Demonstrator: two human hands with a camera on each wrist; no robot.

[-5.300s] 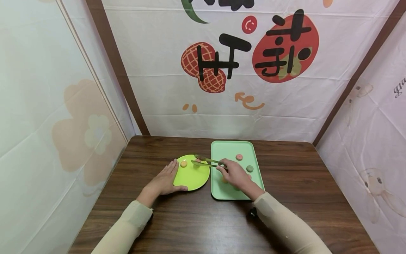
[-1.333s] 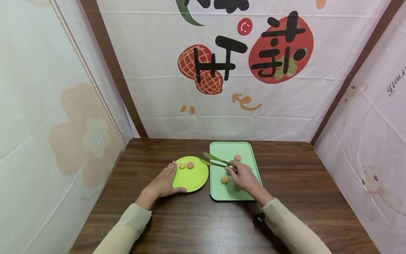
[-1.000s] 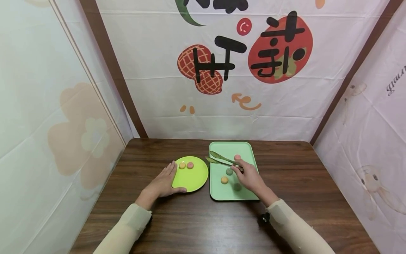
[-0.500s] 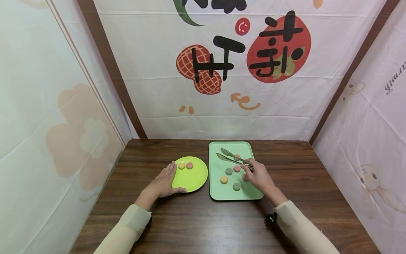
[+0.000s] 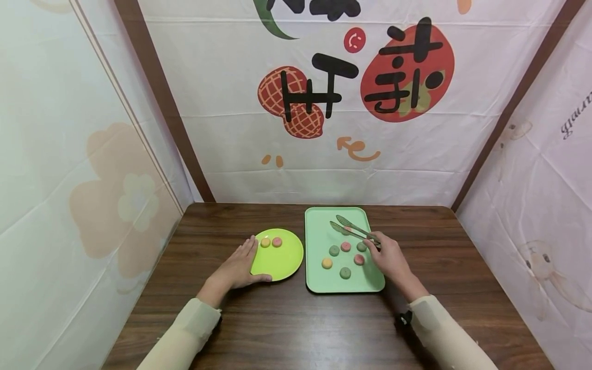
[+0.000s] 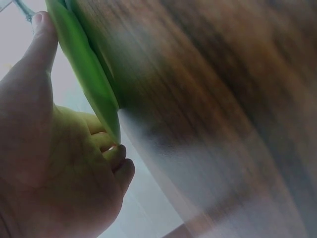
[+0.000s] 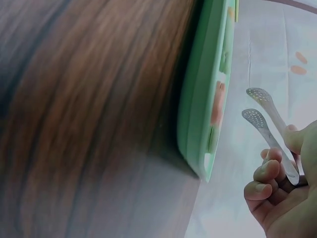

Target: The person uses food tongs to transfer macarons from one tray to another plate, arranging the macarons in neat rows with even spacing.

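My left hand (image 5: 236, 264) rests against the left rim of a lime-green plate (image 5: 279, 267), fingers extended along the edge and thumb at the front. In the left wrist view, the thumb and fingers touch the plate's rim (image 6: 84, 69). On the plate sit a yellow macaron (image 5: 265, 242) and a pink macaron (image 5: 276, 242). My right hand (image 5: 390, 259) holds metal tongs (image 5: 344, 221) over the far right of a mint-green tray (image 5: 319, 226). The tongs' perforated tips stand apart with nothing between them, partly covering a pink macaron (image 5: 348, 229).
Several green, pink and yellow macarons lie on the tray, among them a yellow macaron (image 5: 327, 263) and a green macaron (image 5: 345, 273). Plate and tray stand close together on a brown wooden table (image 5: 296, 324). Printed white curtains (image 5: 231, 149) enclose the back and sides.
Earlier the tongs were over the plate at the pink macaron, which now lies beside the yellow one. My right hand has drawn the tongs rightward over the tray. The left hand stays put.
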